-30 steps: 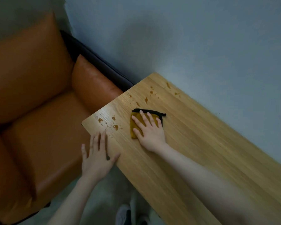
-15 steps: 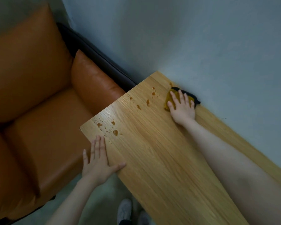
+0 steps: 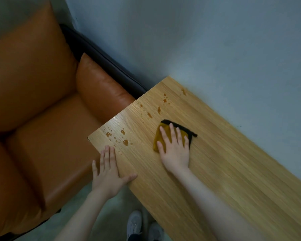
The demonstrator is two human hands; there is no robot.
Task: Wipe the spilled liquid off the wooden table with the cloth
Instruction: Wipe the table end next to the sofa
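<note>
Our right hand [image 3: 175, 148] presses flat on the yellow cloth [image 3: 161, 134] mid wooden table [image 3: 224, 171]. Our left hand [image 3: 109, 173] lies flat, fingers straight, at the near edge. Brown drops [image 3: 125, 142] sit by the end edge.

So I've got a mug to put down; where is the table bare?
The long stretch of table right of the right hand is bare. Avoid the sofa-side end: droplets, cloth and left hand crowd it.

Lying mostly hidden under the right hand [image 3: 175, 150]: cloth [image 3: 159, 136], only its yellow left part and black far edge showing. Running off the right and bottom edges: wooden table [image 3: 215, 171]. Getting cut at the bottom: shoes [image 3: 135, 223]. Getting cut at the left: sofa [image 3: 33, 119].
</note>
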